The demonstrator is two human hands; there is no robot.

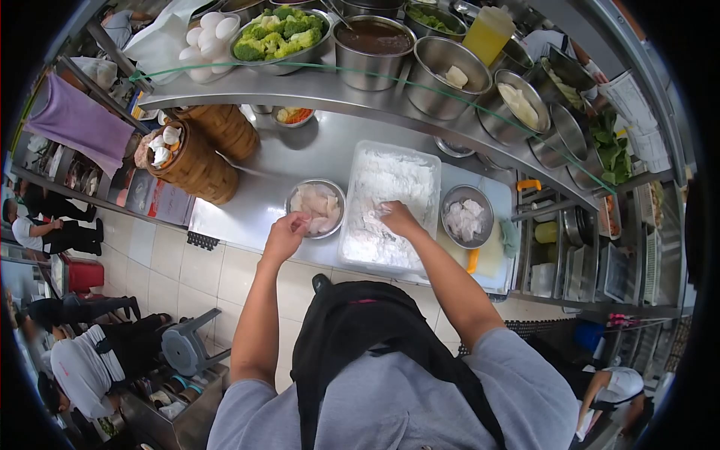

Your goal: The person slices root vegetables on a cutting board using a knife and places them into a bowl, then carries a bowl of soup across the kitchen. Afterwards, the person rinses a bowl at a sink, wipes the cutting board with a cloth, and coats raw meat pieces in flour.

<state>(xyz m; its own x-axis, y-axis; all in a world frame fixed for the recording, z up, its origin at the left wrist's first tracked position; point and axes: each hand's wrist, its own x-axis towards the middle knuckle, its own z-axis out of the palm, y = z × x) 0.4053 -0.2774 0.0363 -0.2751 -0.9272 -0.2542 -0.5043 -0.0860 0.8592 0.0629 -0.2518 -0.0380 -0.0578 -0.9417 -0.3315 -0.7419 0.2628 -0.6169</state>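
My left hand [287,234] is at the near left rim of a metal bowl [343,212] of pale raw meat or fish slices [319,207]. Its fingertips are pinched together; whether a slice is between them cannot be made out. My right hand [399,219] dips into a clear plastic tub [436,180] of white flour [386,251], fingers drawn together and dusted white. What they hold in the flour is hidden. Right of the tub, a second metal bowl [466,244] contains whitish, flour-coated pieces [465,217].
A cutting board [491,259], an orange handle [472,260] and a greenish cloth [510,238] lie at the right. Bamboo steamers [196,169] stand left. Overhead, a steel shelf [300,91] carries broccoli [276,34], eggs [210,37] and several pots. Other people stand farther off.
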